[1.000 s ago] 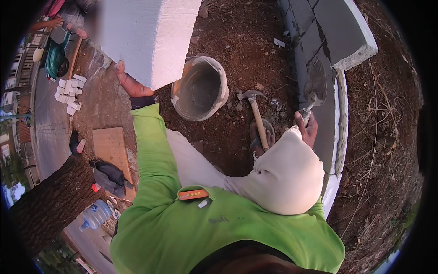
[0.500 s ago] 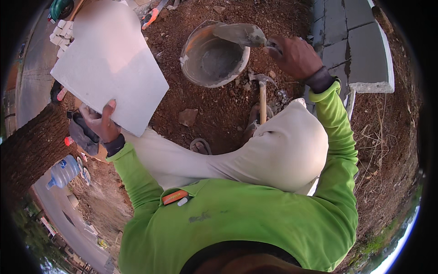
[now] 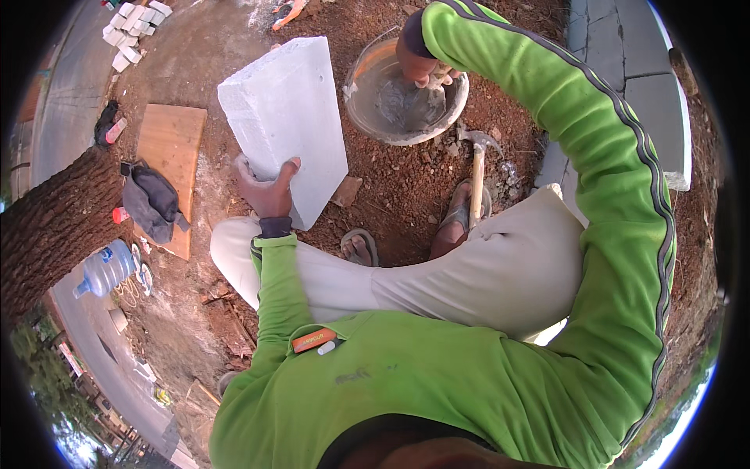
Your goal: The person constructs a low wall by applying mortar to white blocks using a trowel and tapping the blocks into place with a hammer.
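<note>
The right hand [image 3: 416, 62] is now dipping into the bucket [image 3: 406, 139] for mortar [image 3: 394, 103], presumably gripping a hidden trowel, the left hand [image 3: 267, 190] steadily holding a white block [image 3: 293, 125].

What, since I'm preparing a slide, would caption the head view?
Left hand gripping a white block, right hand inside a bucket of grey mix.

Right hand [image 3: 418, 64] hides some bucket [image 3: 408, 141] rim; wall [image 3: 605, 43] cropped above.

Left hand [image 3: 269, 190] at ten o'clock, thumb [image 3: 291, 171] extended. Right hand [image 3: 418, 66] between twelve and one, curled; right arm [image 3: 617, 172] arched.
</note>
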Motion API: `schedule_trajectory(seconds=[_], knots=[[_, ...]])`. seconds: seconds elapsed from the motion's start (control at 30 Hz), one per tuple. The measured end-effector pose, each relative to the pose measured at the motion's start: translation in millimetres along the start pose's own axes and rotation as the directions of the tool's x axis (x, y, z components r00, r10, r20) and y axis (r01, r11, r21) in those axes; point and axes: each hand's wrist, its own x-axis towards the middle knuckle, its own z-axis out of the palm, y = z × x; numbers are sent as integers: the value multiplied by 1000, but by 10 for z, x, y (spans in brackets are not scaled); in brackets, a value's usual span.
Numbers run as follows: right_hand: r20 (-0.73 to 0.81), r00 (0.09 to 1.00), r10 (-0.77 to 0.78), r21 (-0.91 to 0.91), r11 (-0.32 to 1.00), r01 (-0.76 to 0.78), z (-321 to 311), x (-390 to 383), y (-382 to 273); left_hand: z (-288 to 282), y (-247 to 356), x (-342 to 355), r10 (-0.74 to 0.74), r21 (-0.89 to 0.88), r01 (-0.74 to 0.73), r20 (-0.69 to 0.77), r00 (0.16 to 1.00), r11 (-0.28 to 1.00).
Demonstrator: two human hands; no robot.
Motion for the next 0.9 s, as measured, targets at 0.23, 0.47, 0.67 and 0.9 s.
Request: schedule_trajectory(seconds=[0.23, 0.47, 0.67, 0.9], knots=[[-572, 804, 161, 79, 987, -141, 797, 559, 19, 62, 59, -21, -62, 31, 59, 100, 993, 998], [-428, 900, -84, 23, 994, 104, 831, 354, -69, 20, 37, -50, -104, -14, 107, 131, 986, 994], [-165, 983, -75, 603, 781, 161, 723, 30, 432, -46, 58, -88, -75, 68, 65, 155, 985, 996], [-316, 941, -118, 773, 543, 328, 1430, -113, 1036, -113, 114, -157, -78, 134, 51, 199, 977, 990]])
